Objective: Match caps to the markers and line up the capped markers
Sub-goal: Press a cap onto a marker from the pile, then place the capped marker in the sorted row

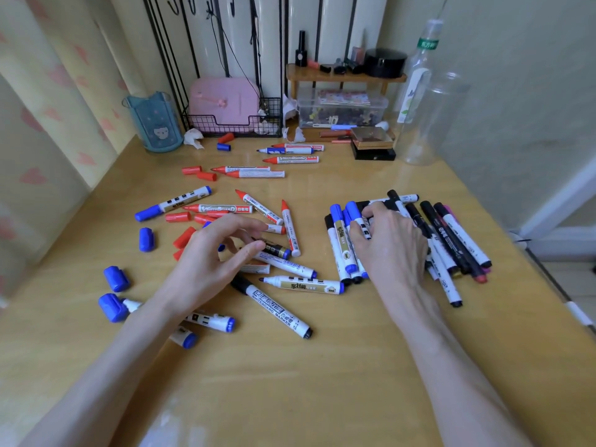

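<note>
Alignment looked to be the step in hand. The right hand [390, 243] lay over the capped markers [450, 235] gathered at the right of the tabletop [290, 382], its fingers bent down with the tips on the blue-capped ones at the group's left edge (whether they pinched one or only pressed on it could not be told). That group was fanned and partly stacked, not a row, so the sound way was probably to hold the near ends level and roll each marker flat beside its neighbour.

The left hand [213, 253] hovered over the loose pile at centre-left, fingers loosely curved, thumb and forefinger apart, holding nothing, just beside a dark marker with a gold band [275, 250]. Uncapped pieces lay close by: a blue-tipped marker with a gold label [303, 284] and several red-tipped markers [259, 206]. Loose blue caps [146, 239] sat well to the left, red caps [177, 217] among the pile. Matching by tip colour first would likely save mistakes, and each cap wanted pressing fully home.
</note>
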{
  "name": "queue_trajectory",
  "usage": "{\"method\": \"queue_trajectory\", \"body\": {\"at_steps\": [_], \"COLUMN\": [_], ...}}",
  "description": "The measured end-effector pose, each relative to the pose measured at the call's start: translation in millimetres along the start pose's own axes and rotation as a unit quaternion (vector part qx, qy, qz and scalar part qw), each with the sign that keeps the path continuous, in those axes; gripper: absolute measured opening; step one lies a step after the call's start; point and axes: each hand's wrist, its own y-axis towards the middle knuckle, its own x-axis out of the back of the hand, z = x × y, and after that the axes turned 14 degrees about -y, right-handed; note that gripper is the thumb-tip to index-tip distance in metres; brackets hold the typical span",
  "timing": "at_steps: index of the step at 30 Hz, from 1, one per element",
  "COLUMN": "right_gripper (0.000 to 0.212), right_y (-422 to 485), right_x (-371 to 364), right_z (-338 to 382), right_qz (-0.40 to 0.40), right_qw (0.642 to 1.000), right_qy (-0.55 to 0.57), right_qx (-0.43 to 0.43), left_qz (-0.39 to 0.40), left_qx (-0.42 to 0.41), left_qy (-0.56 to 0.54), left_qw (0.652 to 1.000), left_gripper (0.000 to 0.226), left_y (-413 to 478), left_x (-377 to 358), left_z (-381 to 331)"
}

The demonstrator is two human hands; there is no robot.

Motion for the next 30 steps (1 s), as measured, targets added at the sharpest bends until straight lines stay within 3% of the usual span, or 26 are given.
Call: {"method": "queue_trajectory", "body": {"at_steps": [7, 11, 20, 30], "right_gripper": [0.029, 0.022, 0.013, 0.018], "right_y": [-1.8, -6.0, -38.5, -57.5], "right_x": [-3.7, -7.0, -5.8, -8.7], "right_z": [0.1, 6.8, 45.2, 65.2], "right_qz": [-0.044, -0.089, -0.033, 0.007], "right_qw": [0.999, 0.989, 0.933, 0.912], "right_qy": [0.012, 0.082, 0.235, 0.251], "right_qx": [0.014, 0.089, 0.27, 0.324], "left_qz": [-0.002, -0.033, -0.05, -0.075], "left_qx": [-0.002, 0.019, 0.049, 0.052], "left_qy": [0.002, 0.007, 0.038, 0.092], "left_qw": [1.0, 0.999, 0.997, 0.992], "left_gripper": [0.02, 0.022, 0.011, 0.015], "left_y": [-0.3, -2.7, -17.2, -22.3], "left_x": [10.9, 29.9, 63.9, 98.1], "left_z": [4.4, 7.2, 8.1, 13.7]}}
